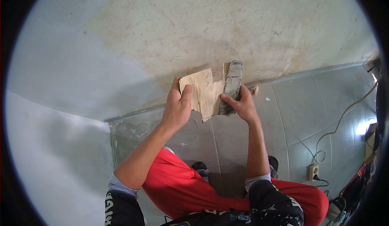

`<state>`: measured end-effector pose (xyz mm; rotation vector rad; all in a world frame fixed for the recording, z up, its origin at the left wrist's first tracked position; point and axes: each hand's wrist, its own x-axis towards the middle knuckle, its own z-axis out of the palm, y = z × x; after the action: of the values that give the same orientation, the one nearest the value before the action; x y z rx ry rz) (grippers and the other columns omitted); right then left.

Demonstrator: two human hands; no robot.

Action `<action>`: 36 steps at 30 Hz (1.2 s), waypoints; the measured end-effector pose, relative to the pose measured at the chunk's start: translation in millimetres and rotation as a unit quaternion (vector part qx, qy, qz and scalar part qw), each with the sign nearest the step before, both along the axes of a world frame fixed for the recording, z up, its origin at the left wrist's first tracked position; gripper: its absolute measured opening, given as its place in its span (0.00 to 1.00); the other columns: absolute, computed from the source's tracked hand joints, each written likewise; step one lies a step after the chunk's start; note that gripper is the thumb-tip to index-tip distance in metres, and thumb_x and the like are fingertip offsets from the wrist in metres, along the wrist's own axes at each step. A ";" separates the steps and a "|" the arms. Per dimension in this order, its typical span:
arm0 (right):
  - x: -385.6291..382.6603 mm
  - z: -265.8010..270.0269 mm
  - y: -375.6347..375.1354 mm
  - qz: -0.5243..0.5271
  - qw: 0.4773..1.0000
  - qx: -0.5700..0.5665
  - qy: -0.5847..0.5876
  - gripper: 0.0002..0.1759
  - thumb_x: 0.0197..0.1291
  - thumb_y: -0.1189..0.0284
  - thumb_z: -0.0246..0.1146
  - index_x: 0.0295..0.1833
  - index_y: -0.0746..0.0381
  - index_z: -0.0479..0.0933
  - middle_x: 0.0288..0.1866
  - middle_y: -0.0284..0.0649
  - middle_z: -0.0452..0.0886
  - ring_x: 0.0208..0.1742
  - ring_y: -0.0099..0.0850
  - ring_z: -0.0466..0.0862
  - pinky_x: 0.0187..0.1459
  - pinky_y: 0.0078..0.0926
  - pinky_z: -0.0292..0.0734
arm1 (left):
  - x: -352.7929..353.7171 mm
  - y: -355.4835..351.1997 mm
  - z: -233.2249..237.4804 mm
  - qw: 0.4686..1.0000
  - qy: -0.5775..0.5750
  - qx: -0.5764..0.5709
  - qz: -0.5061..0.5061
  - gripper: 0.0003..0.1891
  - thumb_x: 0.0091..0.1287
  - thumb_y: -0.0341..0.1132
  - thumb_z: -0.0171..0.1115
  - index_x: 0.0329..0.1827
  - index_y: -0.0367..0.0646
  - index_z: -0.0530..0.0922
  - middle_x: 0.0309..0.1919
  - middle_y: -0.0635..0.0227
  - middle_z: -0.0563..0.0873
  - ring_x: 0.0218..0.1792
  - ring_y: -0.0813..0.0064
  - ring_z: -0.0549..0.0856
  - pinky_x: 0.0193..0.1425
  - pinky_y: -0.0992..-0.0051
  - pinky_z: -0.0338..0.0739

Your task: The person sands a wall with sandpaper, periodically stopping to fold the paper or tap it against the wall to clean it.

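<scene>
A creased sheet of sandpaper (206,89) is stretched between my two hands in front of the wall. Most of what faces me is its tan backing with faint print, while the right end is folded over and shows a dark grey, worn face. My left hand (178,106) pinches the left edge, thumb on top. Around the grey right end, my right hand (244,106) is closed, its thumb pressing near the fold. The fingers behind the sheet are hidden.
The wall (251,27) ahead is stained beige, with a paler grey-white area at left. Grey floor tiles (300,112) carry pale spots. At right, a cable (338,124) runs to a socket block (314,172). A small orange-and-white item (255,90) lies by the wall's foot.
</scene>
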<state>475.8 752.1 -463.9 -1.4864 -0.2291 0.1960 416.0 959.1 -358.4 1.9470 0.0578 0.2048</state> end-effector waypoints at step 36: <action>-29.5 41.4 37.5 -0.228 0.937 -0.168 -0.204 0.23 0.59 0.76 0.72 0.58 0.74 0.77 0.43 0.47 0.85 0.44 0.39 0.85 0.44 0.35 0.79 | -2.4 -12.8 3.1 0.985 0.096 -0.056 -0.132 0.20 0.83 0.41 0.48 0.67 0.35 0.69 0.51 0.65 0.82 0.51 0.79 0.78 0.57 0.74 0.74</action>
<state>446.4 789.6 -422.5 -1.8692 -0.1814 -0.4755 413.6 946.3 -355.3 1.8344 -0.0617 -0.1581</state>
